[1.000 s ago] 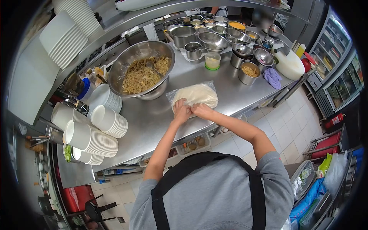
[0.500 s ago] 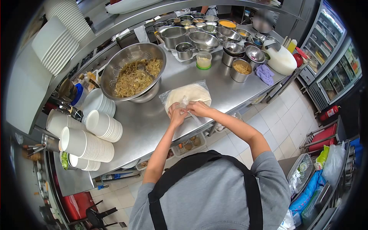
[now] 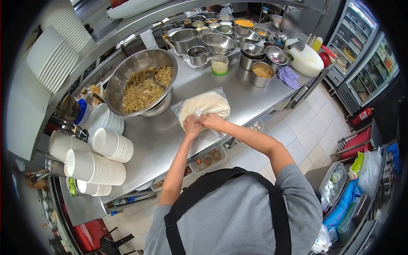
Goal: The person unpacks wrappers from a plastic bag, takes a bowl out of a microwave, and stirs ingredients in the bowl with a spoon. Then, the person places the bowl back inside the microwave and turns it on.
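A clear plastic bag (image 3: 208, 104) with a flat, pale, dough-like stack inside lies near the front edge of the steel counter (image 3: 153, 134). At the bag's near side its plastic is bunched up. My left hand (image 3: 192, 125) is closed on that gathered plastic, fingers curled. Close against it, my right hand (image 3: 211, 121) pinches the same bunched part. The two hands nearly touch, and the fingertips partly hide the plastic between them. What exactly the bag contains I cannot make out.
Left of the bag stands a large colander (image 3: 142, 83) of shredded brownish food with a spoon. Stacked white bowls (image 3: 95, 165) fill the left end. Behind are a green-lidded tub (image 3: 219, 65), a pot of yellow strips (image 3: 262, 74), a purple cloth (image 3: 288, 77) and several steel pots.
Both hands have drawn closer together on the bunched plastic. The view has shifted slightly, so the counter items appear a little further left.
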